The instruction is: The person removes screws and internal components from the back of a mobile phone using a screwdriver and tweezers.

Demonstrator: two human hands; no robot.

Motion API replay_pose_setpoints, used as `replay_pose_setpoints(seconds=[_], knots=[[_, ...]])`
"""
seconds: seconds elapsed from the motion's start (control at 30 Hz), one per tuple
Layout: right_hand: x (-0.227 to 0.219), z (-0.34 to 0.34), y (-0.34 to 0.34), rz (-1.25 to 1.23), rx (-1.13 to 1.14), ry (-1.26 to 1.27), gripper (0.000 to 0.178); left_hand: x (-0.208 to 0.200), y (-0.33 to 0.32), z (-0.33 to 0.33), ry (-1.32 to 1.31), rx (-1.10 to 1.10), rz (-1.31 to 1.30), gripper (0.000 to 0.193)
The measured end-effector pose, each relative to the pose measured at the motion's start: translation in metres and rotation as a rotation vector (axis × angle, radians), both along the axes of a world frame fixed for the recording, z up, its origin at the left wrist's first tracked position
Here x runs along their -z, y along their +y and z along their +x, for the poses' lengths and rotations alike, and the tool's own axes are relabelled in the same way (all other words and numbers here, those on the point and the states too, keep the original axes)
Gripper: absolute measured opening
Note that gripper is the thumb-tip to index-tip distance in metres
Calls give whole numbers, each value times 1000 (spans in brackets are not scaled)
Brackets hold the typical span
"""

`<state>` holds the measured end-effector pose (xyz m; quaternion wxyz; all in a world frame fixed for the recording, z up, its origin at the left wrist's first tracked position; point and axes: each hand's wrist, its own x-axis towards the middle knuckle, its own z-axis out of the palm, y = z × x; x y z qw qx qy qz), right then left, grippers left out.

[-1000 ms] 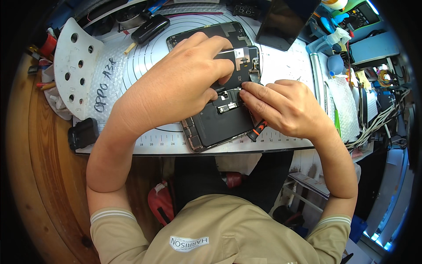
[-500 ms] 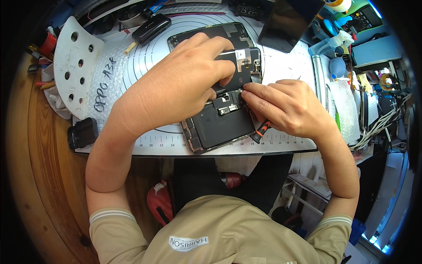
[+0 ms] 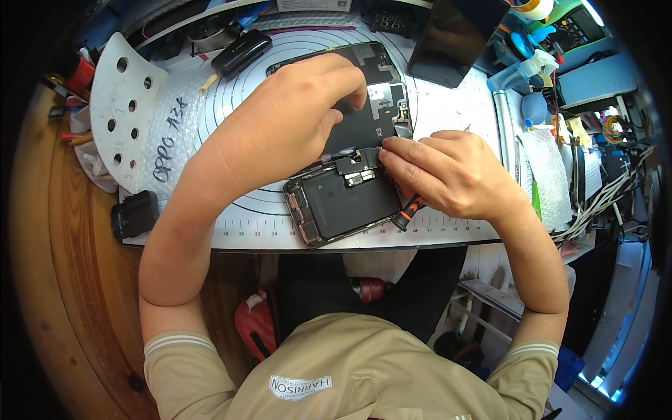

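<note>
An opened smartphone (image 3: 357,206) lies on the mat, its black battery and inner parts bare. Its dark screen panel (image 3: 367,126) lies behind it, and a dark cable area shows between the two. My left hand (image 3: 297,98) hovers over the panel, fingers bent, a gap between thumb and index; the other fingers are hidden. My right hand (image 3: 455,171) pinches at the right end of a small black cover plate (image 3: 358,162) on the phone's top end; what the fingertips hold is too small to tell. From beneath that hand pokes a black-and-orange screwdriver handle (image 3: 408,213).
Another dark screen part (image 3: 374,56) lies behind. A black phone (image 3: 458,38) leans at the back right, near a spray bottle (image 3: 518,73). At the left stand a perforated white plate (image 3: 115,115), bubble wrap (image 3: 164,140) and a black case (image 3: 241,50).
My left hand has drawn back off the phone's top end, its thumb moving up and away. My right hand has shifted slightly left, still pinching near the cover plate.
</note>
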<state>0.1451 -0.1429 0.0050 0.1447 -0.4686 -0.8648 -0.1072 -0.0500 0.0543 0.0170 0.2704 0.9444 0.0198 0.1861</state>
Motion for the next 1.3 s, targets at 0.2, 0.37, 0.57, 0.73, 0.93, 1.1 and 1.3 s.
replay_pose_setpoints(seconds=[0.2, 0.37, 0.57, 0.73, 0.93, 1.1, 1.3], knots=[[-2, -3, 3, 55, -9, -20, 42, 3, 4, 2, 18, -14, -63, 19], [-1, -5, 6, 82, -34, -32, 39, 8, 6, 3, 30, -28, -50, 20], [3, -6, 11, 133, -58, -11, 37, 7, 7, 3, 37, -62, -103, 19], [2, -8, 10, 132, -29, 89, 36, 9, 11, 7, 40, -91, -162, 19], [-31, -2, -21, 353, 198, 147, 42, 10, 10, 7, -40, -138, -284, 22], [-29, -6, -73, 273, 549, 119, 37, -4, 16, 5, 189, -218, -372, 26], [2, -15, -107, 149, 660, 69, 38, -11, 22, 4, 375, -163, -527, 23]])
